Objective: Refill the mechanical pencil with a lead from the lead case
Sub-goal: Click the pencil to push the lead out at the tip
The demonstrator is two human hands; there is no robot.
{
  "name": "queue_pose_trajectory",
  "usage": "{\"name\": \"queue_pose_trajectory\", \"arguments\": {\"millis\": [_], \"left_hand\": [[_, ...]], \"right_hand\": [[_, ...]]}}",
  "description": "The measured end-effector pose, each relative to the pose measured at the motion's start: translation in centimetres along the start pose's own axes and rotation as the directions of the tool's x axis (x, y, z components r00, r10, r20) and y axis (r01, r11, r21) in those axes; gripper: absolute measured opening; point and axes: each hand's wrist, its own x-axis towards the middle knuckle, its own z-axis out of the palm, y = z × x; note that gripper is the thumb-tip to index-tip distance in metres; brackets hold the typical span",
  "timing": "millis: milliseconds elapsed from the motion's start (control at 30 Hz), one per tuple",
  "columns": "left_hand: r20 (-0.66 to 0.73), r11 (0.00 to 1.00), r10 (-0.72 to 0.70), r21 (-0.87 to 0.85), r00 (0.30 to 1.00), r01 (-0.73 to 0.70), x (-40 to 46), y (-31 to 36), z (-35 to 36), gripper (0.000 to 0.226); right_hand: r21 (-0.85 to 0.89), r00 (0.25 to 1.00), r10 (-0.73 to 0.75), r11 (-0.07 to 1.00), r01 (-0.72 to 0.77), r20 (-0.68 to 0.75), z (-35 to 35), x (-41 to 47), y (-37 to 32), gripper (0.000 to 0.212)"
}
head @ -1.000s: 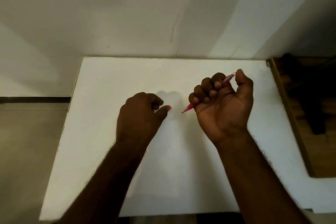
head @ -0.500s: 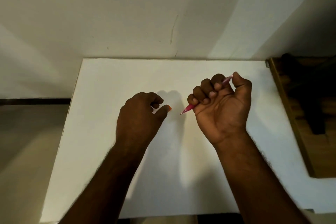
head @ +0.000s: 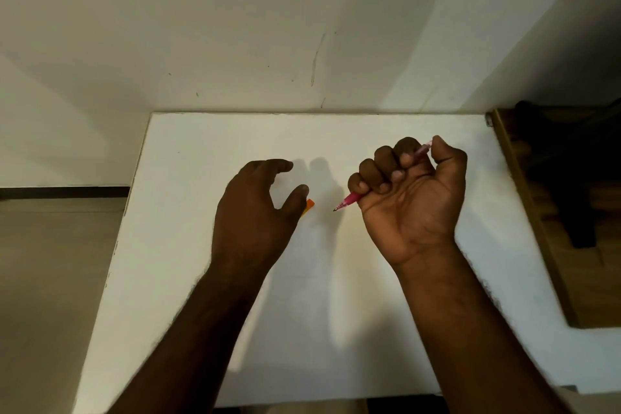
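The right hand (head: 413,198) is clenched in a fist around the mechanical pencil (head: 349,201). The pink barrel crosses the palm. Its long axis runs diagonally: the writing tip points down and toward the left hand, and the cap end (head: 424,148) sits beside the right thumb (head: 448,153), on the side toward the wall (head: 268,27).

The left hand (head: 255,212) is over the white table (head: 201,144), palm down, fingers released and curved, thumb and forefinger spread apart. It grips nothing that can be seen. A small orange object (head: 309,205), judged to be the lead case, lies on the table just beside the left thumb tip, partly hidden by it. Contact between thumb and case cannot be confirmed.

Key relation: the case lies between the left hand and the pencil tip, much nearer the left hand. The pencil tip is near the case but apart from it.

Judged step: the left hand is the one placed to take the case. No lead is visible; it would be too thin to resolve. The refill opening is presumably at the cap end, which points away from the case, so the pencil is likely to need turning or its cap removing before a lead can enter.

A dark wooden surface (head: 554,212) adjoins the table beyond the right hand.
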Motion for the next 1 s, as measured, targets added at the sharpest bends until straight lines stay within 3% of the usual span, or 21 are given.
{"name": "queue_pose_trajectory", "arguments": {"millis": [1000], "left_hand": [[0.029, 0.998, -0.006, 0.057, 1.0, 0.005, 0.0, 0.59, -0.41, 0.041]], "right_hand": [[-0.06, 1.0, 0.014, 0.998, -0.012, 0.028, 0.31, 0.16, 0.71, 0.047]]}}
